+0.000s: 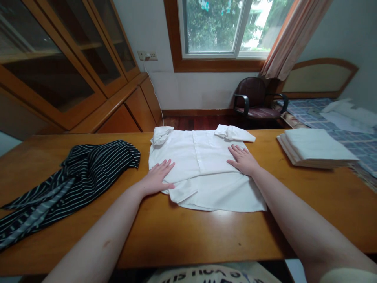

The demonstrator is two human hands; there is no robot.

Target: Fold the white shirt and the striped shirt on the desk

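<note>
A white button-up shirt (pixel 188 157) lies spread on the wooden table, its button strip running up the middle. Both cuffed sleeve ends sit bunched at the far edge, one at the left and one at the right. My left hand (pixel 158 177) rests flat on the shirt's left side, fingers spread. On the right side of the cloth, my right hand (pixel 242 159) also lies flat with its fingers apart. The near hem is layered and uneven, with a folded-over corner just right of my left hand.
On the left of the table (pixel 188 236) lies a crumpled black-and-white striped garment (pixel 97 169). A stack of folded white cloth (pixel 315 146) sits at the right. Beyond the far edge are an armchair (pixel 255 96), a bed (pixel 312 112) and a glass-fronted cabinet (pixel 108 110).
</note>
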